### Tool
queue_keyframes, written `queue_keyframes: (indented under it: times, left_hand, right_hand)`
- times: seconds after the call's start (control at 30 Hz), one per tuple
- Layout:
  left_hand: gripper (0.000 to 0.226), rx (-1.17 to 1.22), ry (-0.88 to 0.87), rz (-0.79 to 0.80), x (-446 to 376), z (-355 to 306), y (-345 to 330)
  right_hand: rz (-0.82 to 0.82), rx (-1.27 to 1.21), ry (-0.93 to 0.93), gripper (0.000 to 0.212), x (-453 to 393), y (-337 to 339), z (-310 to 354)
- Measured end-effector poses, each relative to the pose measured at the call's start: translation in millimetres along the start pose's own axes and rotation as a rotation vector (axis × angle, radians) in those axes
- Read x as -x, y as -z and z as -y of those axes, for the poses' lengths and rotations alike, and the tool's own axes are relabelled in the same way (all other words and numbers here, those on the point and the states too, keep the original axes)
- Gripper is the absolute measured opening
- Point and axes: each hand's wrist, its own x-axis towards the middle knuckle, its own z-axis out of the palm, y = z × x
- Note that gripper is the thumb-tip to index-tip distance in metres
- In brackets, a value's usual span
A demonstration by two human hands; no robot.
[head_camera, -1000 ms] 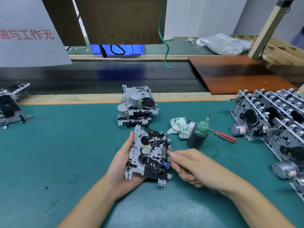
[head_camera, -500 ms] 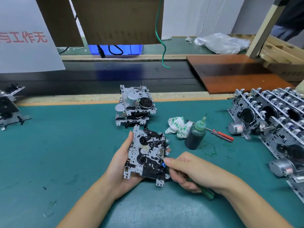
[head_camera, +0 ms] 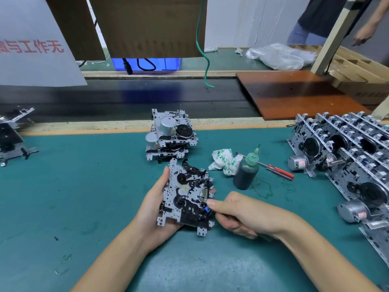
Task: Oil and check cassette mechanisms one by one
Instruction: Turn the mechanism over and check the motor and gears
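My left hand grips a cassette mechanism from its left side and underneath, tilted up above the green mat, with black gears and levers facing me. My right hand has its fingers curled round a thin tool that is mostly hidden, and its thumb tip touches the mechanism's right edge by a small blue part. A dark oil bottle with a green needle cap stands upright just right of the mechanism. Two more mechanisms lie stacked behind it, motors up.
A crumpled cloth and a red-handled screwdriver lie by the bottle. Several mechanisms stand in a row at the right, and another lies at the far left. A black conveyor belt runs behind. A person stands at the back right.
My right hand has slid down the mechanism's right edge to the blue part. The left hand keeps its hold. A person has come into view at the back right.
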Motion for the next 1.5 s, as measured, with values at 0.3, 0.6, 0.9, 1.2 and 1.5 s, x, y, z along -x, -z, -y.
queue_keyframes:
  times: [0.3, 0.6, 0.9, 1.2, 1.5]
  left_hand:
    - [0.068, -0.003, -0.004, -0.004, 3.5, 0.7, -3.8]
    - [0.081, 0.346, -0.024, 0.045, 13.7, -3.4, -8.8]
    - [0.085, 0.421, -0.028, 0.077, 12.6, -2.6, -7.8]
    - [0.055, 0.252, -0.203, -0.089, 12.1, 2.1, -9.4]
    - [0.061, 0.296, -0.053, 0.116, 9.0, 9.6, -3.4]
  right_hand:
    - [-0.097, 0.109, 0.070, 0.062, 3.6, -1.4, -4.9]
    - [-0.387, -0.131, 0.216, 0.039, -1.5, 8.1, -19.4]
    - [-0.896, 0.672, 0.393, 0.029, -6.3, -5.6, -25.7]
    - [-1.293, 0.002, 0.568, 0.062, -5.2, -5.5, -19.5]
    - [-0.886, -0.059, 0.431, 0.035, -7.9, -1.8, -20.0]
